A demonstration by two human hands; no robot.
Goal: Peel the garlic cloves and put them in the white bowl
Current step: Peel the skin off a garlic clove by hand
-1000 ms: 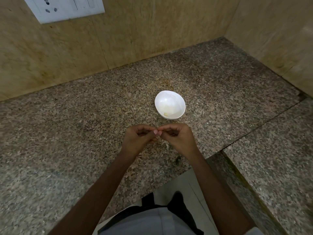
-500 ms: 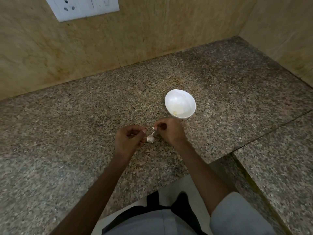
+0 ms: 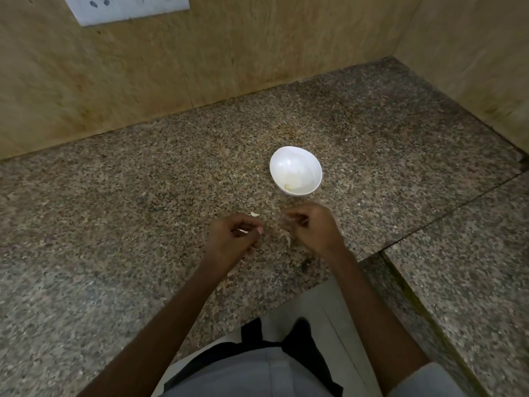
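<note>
The white bowl (image 3: 296,156) stands on the granite counter, with one small yellowish peeled clove (image 3: 287,186) inside near its front wall. My left hand (image 3: 232,242) is below and to the left of the bowl, its fingers curled round a small white garlic clove (image 3: 243,231). My right hand (image 3: 313,229) hovers just below the bowl with curled fingers; nothing shows between them. A pale garlic piece (image 3: 254,214) lies on the counter just above my left hand. Wispy garlic skin (image 3: 286,239) lies between my hands.
The granite counter (image 3: 143,224) runs back to tan walls behind and on the right. A white switch plate (image 3: 126,7) is on the back wall. A seam (image 3: 446,216) crosses the counter at right. The counter's front edge is just below my wrists.
My hands were together working on one clove; they have pulled apart. The left keeps the clove, and a pale piece now lies on the counter above it. The view has shifted.
</note>
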